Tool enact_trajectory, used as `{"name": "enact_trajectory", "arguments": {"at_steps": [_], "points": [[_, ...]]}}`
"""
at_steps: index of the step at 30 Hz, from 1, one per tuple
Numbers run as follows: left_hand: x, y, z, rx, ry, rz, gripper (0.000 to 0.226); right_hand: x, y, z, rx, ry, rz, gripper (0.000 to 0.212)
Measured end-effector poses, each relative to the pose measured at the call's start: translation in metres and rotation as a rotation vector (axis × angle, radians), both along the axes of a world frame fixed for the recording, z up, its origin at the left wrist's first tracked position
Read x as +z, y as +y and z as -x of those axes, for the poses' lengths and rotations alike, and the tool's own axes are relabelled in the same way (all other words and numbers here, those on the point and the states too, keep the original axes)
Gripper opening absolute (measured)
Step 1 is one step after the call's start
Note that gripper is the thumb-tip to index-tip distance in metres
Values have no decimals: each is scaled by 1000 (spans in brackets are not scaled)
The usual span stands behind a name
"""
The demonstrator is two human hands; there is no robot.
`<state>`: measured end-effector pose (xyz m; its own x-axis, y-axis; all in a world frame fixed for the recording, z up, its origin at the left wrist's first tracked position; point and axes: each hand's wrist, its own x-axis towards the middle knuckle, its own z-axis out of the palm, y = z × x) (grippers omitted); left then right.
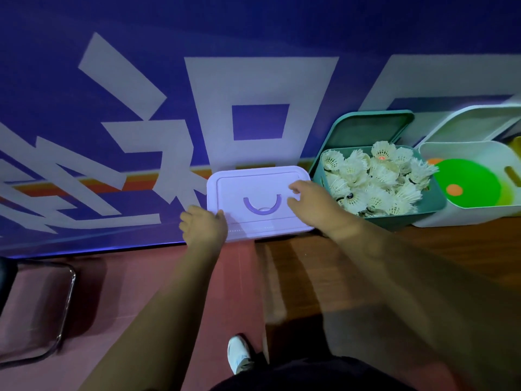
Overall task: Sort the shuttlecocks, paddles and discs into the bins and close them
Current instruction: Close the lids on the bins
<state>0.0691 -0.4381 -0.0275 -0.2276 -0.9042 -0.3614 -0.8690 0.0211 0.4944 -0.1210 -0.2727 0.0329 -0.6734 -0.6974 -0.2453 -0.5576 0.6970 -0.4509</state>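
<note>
While under both hands [203, 225] [307, 204], smooth round-cornered lilac plastic lid [253, 184].

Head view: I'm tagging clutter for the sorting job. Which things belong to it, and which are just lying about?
Job: purple bin, lid shut, with the left hand and right hand at its lid; open green bin of shuttlecocks; open white bin holding a green disc.
Lying about: metal-framed chair; blue banner.

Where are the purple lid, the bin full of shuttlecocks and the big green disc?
purple lid [239, 184]: head view, flat top left of its handle.
teal shuttlecock bin [400, 223]: head view, front wall.
green disc [476, 176]: head view, middle of its face.
</note>
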Motion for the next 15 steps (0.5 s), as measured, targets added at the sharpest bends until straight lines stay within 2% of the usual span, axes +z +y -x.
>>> {"name": "enact_trajectory", "arguments": {"at_steps": [2, 5, 7, 9, 12, 15], "points": [[15, 4, 12, -83, 54, 110, 58, 30, 1, 12, -98, -29, 155, 32], [28, 12, 39, -243, 202, 129, 43, 62, 9, 49, -259, -85, 321, 21], [40, 27, 61, -302, 279, 62, 46, 77, 19, 76, -349, -141, 433, 21], [53, 48, 82, -341, 329, 20, 48, 90, 28, 104, -396, -165, 514, 31], [66, 78, 108, -384, 326, 14, 45, 104, 38, 147, -342, -161, 477, 49], [77, 104, 129, -380, 278, 9, 44, 104, 45, 181, -225, -132, 300, 61]]}}
